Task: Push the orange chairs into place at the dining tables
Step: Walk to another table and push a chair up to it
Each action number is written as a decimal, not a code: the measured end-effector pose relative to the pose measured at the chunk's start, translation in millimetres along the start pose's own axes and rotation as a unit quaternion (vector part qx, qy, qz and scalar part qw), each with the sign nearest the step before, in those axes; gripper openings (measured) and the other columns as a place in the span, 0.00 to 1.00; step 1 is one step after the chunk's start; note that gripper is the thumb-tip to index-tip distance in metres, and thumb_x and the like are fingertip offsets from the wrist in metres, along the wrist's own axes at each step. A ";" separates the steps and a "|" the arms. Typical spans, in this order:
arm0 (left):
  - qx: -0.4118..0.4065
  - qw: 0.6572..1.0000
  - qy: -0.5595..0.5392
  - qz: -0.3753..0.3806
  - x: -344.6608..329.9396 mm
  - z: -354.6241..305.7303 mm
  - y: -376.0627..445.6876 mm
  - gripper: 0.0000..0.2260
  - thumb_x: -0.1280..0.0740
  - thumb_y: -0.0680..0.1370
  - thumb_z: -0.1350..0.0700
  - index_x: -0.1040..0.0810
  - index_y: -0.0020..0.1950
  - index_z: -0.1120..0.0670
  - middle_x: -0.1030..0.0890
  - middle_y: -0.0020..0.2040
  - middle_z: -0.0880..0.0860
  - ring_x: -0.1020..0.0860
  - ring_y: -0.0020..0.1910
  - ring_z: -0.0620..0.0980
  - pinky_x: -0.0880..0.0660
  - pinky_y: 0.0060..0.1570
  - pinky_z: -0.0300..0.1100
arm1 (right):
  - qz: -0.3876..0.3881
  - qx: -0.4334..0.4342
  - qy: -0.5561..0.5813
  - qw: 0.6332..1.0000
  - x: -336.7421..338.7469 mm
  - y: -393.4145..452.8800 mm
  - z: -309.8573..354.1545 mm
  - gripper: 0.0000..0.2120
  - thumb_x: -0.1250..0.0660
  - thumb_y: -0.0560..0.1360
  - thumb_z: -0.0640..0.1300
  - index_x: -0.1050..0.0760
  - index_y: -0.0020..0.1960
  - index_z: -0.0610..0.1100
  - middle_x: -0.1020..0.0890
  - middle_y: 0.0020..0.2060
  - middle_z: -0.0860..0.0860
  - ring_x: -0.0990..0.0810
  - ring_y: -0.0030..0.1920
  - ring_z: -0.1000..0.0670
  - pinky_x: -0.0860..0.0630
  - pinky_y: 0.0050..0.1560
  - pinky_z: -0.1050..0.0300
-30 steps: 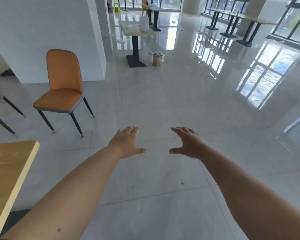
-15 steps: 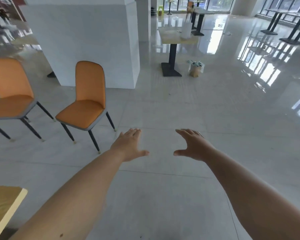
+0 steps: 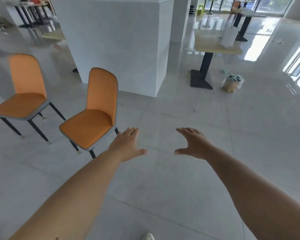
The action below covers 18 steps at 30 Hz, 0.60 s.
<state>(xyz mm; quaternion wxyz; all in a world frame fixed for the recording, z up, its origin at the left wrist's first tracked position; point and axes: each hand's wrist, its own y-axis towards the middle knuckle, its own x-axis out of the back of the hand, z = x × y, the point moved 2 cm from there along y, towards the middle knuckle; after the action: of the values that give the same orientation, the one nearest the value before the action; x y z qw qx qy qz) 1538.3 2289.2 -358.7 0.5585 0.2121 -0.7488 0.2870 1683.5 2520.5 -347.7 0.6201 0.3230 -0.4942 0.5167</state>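
While both the left hand (image 3: 128,146) and right hand (image 3: 195,144) hang open and empty, the nearer orange padded chair with dark metal legs (image 3: 92,116) stands loose on glossy floor tiles (image 3: 163,196); an uneven shove could probably skid or tip it.

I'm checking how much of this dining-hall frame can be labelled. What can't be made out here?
Head view only:
- Far-left clutter and tables: motion-blurred, items unreadable.
- Dark object by the white pillar: mostly hidden behind it.
- Bin contents: too small.
- White object on the nearest table: washed out by glare.
- Shoe: cut by the bottom edge.
- Near orange chair: one rear leg partly behind the left hand.
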 end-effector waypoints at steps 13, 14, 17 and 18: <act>0.032 0.999 -0.011 -0.009 73.9 22.6 280.9 0.45 0.38 0.75 0.33 0.56 0.79 0.55 0.52 0.80 0.53 0.53 0.78 0.51 0.54 0.76 0.52 | 0.018 0.030 0.004 0.999 74.3 278.6 -122.7 0.47 0.28 0.66 0.65 0.47 0.77 0.54 0.38 0.75 0.53 0.42 0.75 0.48 0.41 0.72 0.50; 0.044 0.999 -0.011 -0.010 75.6 25.4 300.4 0.45 0.38 0.75 0.33 0.56 0.79 0.55 0.52 0.80 0.53 0.53 0.78 0.51 0.54 0.76 0.52 | 0.021 0.041 0.007 0.999 77.6 300.7 -132.1 0.47 0.28 0.67 0.65 0.47 0.77 0.54 0.38 0.75 0.53 0.42 0.75 0.48 0.40 0.71 0.50; 0.089 0.996 -0.018 -0.014 83.6 31.0 360.7 0.45 0.38 0.75 0.33 0.56 0.80 0.55 0.52 0.80 0.53 0.53 0.78 0.51 0.53 0.76 0.52 | 0.044 0.074 0.009 0.996 90.5 369.8 -159.8 0.46 0.28 0.67 0.63 0.47 0.77 0.53 0.39 0.76 0.53 0.42 0.75 0.48 0.38 0.71 0.49; 0.105 0.994 -0.025 -0.017 87.9 31.5 379.4 0.45 0.38 0.75 0.33 0.56 0.80 0.55 0.52 0.80 0.53 0.53 0.78 0.51 0.53 0.76 0.53 | 0.056 0.088 0.007 0.995 96.4 392.6 -168.3 0.46 0.27 0.67 0.62 0.47 0.77 0.53 0.39 0.76 0.53 0.41 0.74 0.48 0.37 0.71 0.49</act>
<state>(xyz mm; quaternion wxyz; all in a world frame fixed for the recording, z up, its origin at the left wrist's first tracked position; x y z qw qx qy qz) 1248.5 2551.3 -354.4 0.5196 0.2894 -0.7244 0.3486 1351.4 2805.9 -350.7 0.5629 0.3440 -0.4600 0.5944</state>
